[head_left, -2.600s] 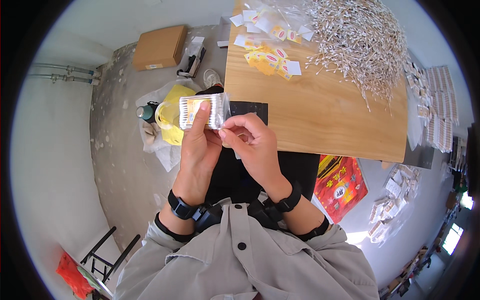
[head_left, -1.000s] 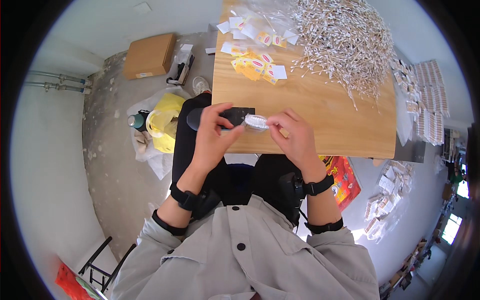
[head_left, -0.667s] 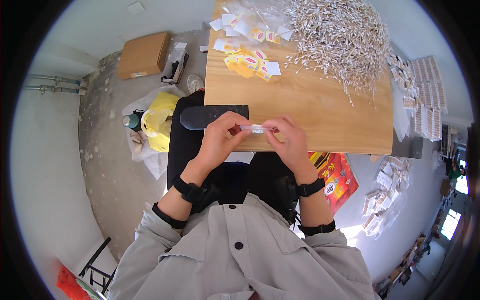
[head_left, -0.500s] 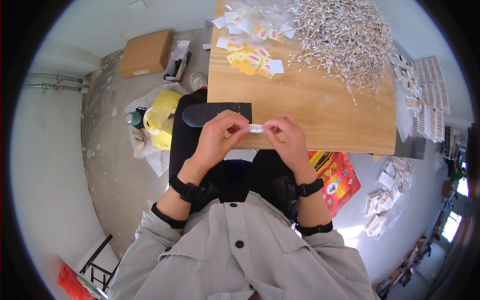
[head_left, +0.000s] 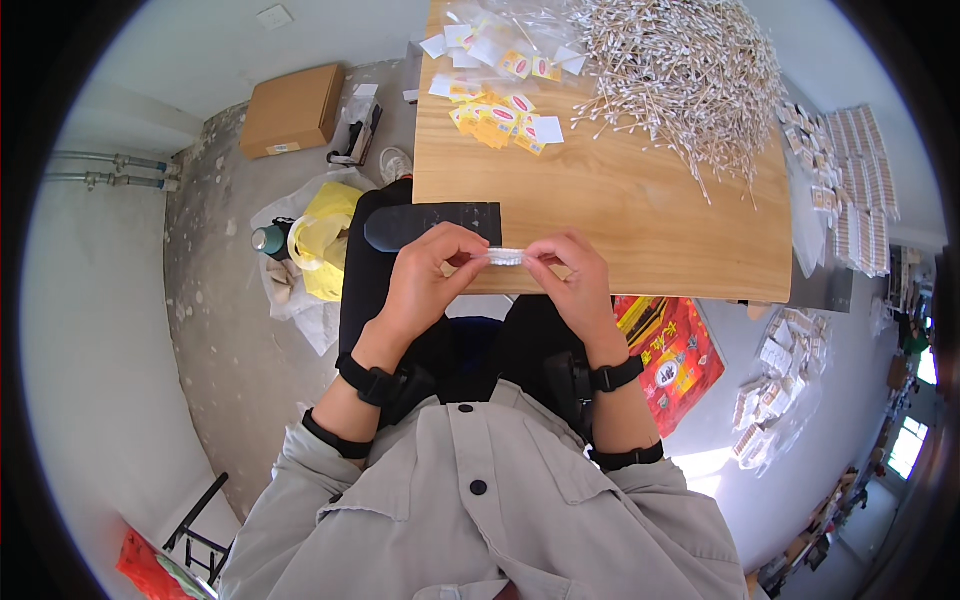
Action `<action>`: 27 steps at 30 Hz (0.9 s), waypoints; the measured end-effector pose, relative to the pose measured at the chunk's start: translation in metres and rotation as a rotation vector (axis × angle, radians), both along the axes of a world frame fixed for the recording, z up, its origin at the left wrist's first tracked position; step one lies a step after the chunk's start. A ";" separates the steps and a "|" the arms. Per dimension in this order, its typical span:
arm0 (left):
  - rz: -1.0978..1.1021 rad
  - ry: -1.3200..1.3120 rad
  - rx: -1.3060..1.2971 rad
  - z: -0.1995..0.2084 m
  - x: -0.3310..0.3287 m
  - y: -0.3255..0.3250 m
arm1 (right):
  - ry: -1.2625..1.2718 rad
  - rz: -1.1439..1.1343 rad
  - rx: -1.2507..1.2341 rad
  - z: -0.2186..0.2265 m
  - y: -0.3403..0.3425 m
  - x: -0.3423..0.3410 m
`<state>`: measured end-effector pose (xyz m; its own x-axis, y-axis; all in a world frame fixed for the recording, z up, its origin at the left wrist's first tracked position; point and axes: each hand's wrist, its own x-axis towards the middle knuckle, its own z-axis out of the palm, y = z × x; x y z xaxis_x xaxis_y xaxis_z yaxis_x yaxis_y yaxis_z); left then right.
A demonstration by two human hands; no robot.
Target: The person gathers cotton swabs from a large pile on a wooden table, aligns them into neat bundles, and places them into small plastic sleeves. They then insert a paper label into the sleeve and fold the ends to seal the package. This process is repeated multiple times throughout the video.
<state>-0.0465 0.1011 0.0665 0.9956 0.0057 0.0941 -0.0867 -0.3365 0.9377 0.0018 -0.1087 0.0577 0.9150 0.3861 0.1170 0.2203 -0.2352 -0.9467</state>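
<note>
Here, printed yellow labels (head_left: 490, 125) lie beyond the packet (head_left: 506, 257).

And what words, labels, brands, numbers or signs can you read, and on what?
Red printed bag: large characters, not copied here.
Yellow paper labels: print too small to read.
Cardboard box: sticker too small to read.
Bagged swab packs: any print too small to read.
Held swab packet: none visible.

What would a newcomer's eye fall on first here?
Probably the large heap of white-tipped cotton swabs on the far right of the brown wooden table. Next, the yellow and white paper cards left of the heap. By the table's near edge, the left hand and right hand pinch a small white packet.
</note>
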 end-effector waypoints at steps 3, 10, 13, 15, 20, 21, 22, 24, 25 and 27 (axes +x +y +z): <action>-0.013 -0.028 0.027 0.000 0.000 0.000 | -0.020 -0.001 -0.010 -0.001 0.000 -0.001; -0.014 -0.070 0.072 -0.001 -0.001 -0.003 | -0.034 0.016 -0.087 0.005 0.007 -0.004; -0.027 -0.081 0.113 -0.001 -0.002 -0.004 | -0.029 0.034 -0.113 0.010 0.006 -0.004; -0.041 -0.082 0.165 0.003 -0.001 -0.005 | -0.089 0.032 -0.121 0.008 0.006 -0.004; -0.039 -0.123 0.199 -0.002 -0.002 -0.008 | -0.102 0.051 -0.074 0.006 0.012 -0.007; -0.039 -0.123 0.199 -0.003 -0.003 -0.008 | -0.115 0.051 -0.074 0.003 0.013 -0.007; -0.039 -0.102 0.173 -0.003 -0.003 -0.009 | -0.128 0.052 -0.073 0.001 0.013 -0.007; -0.038 -0.058 0.119 -0.003 -0.003 -0.013 | -0.117 0.049 -0.069 0.001 0.014 -0.007; -0.044 -0.070 0.154 -0.003 -0.002 -0.013 | -0.111 0.048 -0.068 0.001 0.015 -0.007; -0.057 -0.094 0.221 0.000 0.000 -0.014 | -0.098 0.050 -0.072 0.000 0.013 -0.008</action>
